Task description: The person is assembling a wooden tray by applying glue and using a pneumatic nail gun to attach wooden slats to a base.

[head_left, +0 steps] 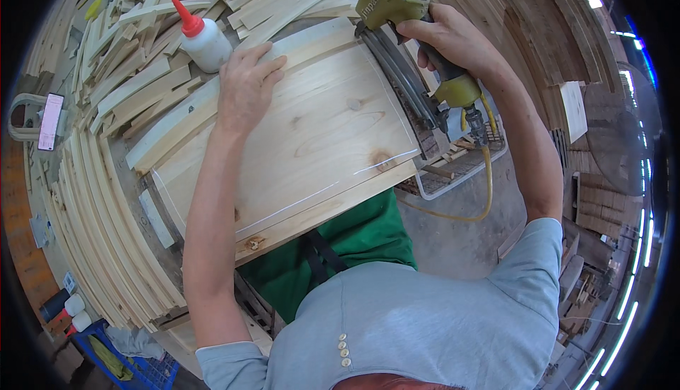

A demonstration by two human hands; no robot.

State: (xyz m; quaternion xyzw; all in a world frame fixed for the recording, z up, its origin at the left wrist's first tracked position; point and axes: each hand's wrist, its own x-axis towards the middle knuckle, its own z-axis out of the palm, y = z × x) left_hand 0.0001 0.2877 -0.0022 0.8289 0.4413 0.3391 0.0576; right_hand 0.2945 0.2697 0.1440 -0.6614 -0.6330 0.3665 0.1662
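Observation:
A pale wooden panel (319, 135) lies in front of me, with white lines of what looks like glue along its near and side edges. Along its far edge runs a narrow wooden strip (177, 131). My left hand (248, 82) rests on that strip, fingers spread and lying on the wood. My right hand (453, 39) is wrapped round the handle of an olive-green air nail gun (389, 0). Its nose is by the panel's far right corner; whether it touches the wood I cannot tell. A white glue bottle (207, 46) with a red nozzle stands just beyond my left hand.
Loose wooden strips (149, 71) lie heaped beyond the panel, and long strips (106, 227) are stacked at the left. A yellow air hose (487, 184) loops down from the nail gun beside a wire basket (432, 193). A phone (50, 122) stands at far left.

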